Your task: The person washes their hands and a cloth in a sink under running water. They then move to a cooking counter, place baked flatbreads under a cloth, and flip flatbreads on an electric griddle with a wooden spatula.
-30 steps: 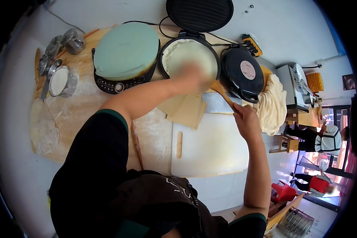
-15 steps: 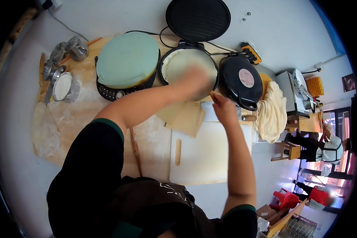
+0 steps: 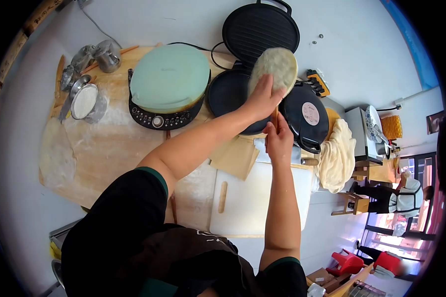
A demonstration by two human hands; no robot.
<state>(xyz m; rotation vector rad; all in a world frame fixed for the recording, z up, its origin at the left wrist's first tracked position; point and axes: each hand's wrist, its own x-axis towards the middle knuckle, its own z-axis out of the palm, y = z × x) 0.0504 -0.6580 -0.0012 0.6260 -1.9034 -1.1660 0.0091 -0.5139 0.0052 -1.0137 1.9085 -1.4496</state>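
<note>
A round pale flatbread [image 3: 277,68] is raised and tilted above the right side of a black electric griddle [image 3: 229,95], whose lid stands up behind. My left hand [image 3: 263,100] supports the bread at its lower edge, fingers against its face. Just below, my right hand [image 3: 279,140] is closed around a thin wooden stick [image 3: 274,118] that points up toward the bread. The stick's upper end is hidden by the bread and my left hand.
A second griddle with a green lid [image 3: 170,77] stands left; a closed black one [image 3: 305,115] is right. Near me lie brown paper [image 3: 237,157], a white cutting board [image 3: 243,203] and a cleaver [image 3: 309,161]. Dough [image 3: 336,156] sits right, flour [image 3: 84,101] left. Two people are in the background.
The flatbread has come up out of the griddle and tilted, showing the black plate beneath. My left hand moved up and right with it; the right hand stays close by with the stick.
</note>
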